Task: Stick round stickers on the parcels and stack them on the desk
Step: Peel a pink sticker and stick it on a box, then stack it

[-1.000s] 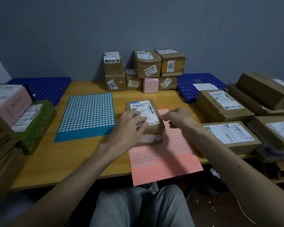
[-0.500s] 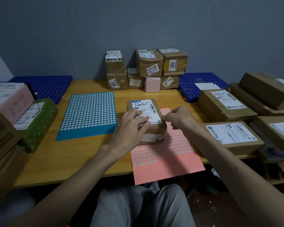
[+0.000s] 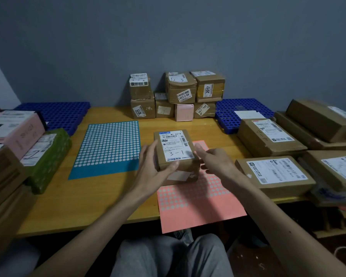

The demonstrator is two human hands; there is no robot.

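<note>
Parcel, small brown cardboard box with white label, on yellow wooden desk, near end over pink sticker sheet. Left hand flat against its left side, fingers straight; right hand loosely spread just beside its right, contact unclear. Best pressed evenly from both sides, then lifted level. Handwritten "3-1", printed "M1 A218".

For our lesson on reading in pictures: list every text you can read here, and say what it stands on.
"3-1": handwritten on the label of the middle parcel.
"2017": sticker on the top right box at the back.
"46-3-3301": sticker on the top middle box.
"1011": sticker on the bottom left box.
Fine print on all the labels: too small to read.
</note>
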